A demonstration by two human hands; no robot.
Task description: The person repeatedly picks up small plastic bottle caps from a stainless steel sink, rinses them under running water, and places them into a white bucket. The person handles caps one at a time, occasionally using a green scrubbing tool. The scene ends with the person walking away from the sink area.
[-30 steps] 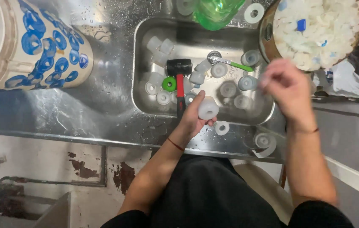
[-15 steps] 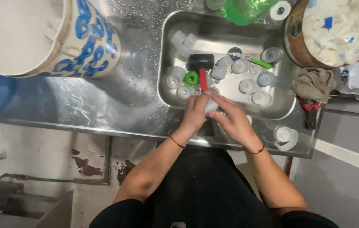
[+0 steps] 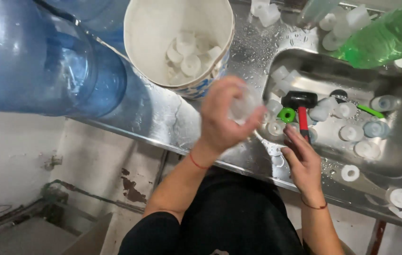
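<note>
Up over the wet steel counter (image 3: 163, 118), the person's left hand (image 3: 224, 115) is raised and somewhat blurred, its fingers curled around a pale, translucent plastic cap (image 3: 243, 106), which sits between fingertips and thumb just beside the rim of the white bucket (image 3: 163, 28). That bucket, patterned in blue on its outer wall, stands on the counter to the left of the sink (image 3: 399, 165) and holds several similar white caps (image 3: 189, 59) at its bottom. Lower down, the right hand (image 3: 302, 158) reaches over the front edge of the sink with its fingers loosely extended and holding nothing; the fingertips lie at the red handle of a black-headed mallet (image 3: 300, 106), though actual contact cannot be told. Just beside the mallet's head lies a green ring (image 3: 286, 114), and more pale caps are scattered across the sink floor, with a thin green stick (image 3: 370, 110) among them. A large blue water bottle (image 3: 35, 61) lies along the counter at the far left, and a green plastic bottle (image 3: 380, 35) leans over the sink's far corner.
</note>
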